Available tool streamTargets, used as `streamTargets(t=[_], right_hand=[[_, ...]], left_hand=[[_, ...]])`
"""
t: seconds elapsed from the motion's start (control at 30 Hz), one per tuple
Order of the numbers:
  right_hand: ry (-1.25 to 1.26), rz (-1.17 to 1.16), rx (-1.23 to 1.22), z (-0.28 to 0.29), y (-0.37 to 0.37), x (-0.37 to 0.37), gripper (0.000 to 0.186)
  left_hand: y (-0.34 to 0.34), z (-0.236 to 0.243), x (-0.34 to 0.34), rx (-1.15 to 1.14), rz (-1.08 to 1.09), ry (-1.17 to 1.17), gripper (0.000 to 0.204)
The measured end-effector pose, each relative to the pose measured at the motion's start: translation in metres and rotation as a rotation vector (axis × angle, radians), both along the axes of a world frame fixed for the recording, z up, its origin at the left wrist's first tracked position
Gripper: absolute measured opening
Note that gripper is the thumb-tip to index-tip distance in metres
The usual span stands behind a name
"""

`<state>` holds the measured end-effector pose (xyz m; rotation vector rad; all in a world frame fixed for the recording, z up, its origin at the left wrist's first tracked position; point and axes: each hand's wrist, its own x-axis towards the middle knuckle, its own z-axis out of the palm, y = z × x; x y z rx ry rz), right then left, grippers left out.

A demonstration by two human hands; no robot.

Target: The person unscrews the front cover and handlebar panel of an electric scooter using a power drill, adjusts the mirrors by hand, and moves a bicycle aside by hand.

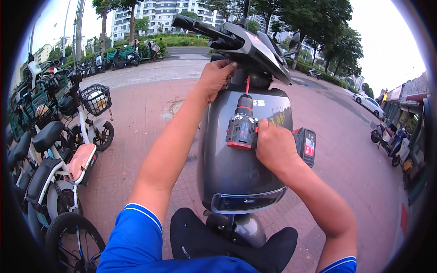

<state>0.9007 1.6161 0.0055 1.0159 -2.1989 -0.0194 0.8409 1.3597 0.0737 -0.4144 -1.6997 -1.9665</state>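
In front of me stands a dark grey electric scooter (227,177), its front panel toward me and its handlebar section (248,38) at the top. My right hand (277,144) is wrapped round the grip of a black and red cordless drill (241,127). A long red bit (248,85) runs from the drill's chuck up under the handlebar cover. My left hand (219,78) is closed at the lower left edge of that cover, thumb and fingers together. Whether it pinches the cover's edge or a small part is hidden from me.
Parked electric bikes (45,141) crowd the left, one with a black wire basket (96,99). A bicycle wheel (75,241) is near at lower left. More scooters (391,139) and a white car (369,104) are on the right, along shopfronts. Red-brown paving (132,109) surrounds the scooter.
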Motion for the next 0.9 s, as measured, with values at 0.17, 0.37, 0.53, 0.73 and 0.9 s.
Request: streamTargets(t=[0.17,0.37,0.53,0.73,0.9], right_hand=[[0.013,-0.012,0.051,0.01,0.003,-0.006,0.014],[0.008,-0.031,0.079,0.016,0.003,-0.005,0.014],[0.017,-0.004,0.074,0.02,-0.005,-0.01,0.014],[0.055,0.021,0.057,0.024,-0.02,-0.013,0.016],[0.042,-0.007,0.085,0.032,-0.027,-0.012,0.017]], left_hand=[[0.0,-0.001,0.002,0.084,-0.014,0.001,0.017],[-0.001,-0.001,0.0,0.097,-0.051,0.015,0.016],[-0.002,-0.001,-0.001,0.158,0.0,0.016,0.016],[-0.002,0.0,0.0,0.102,0.051,-0.025,0.015],[0.004,0.004,0.004,-0.069,0.187,-0.095,0.018]])
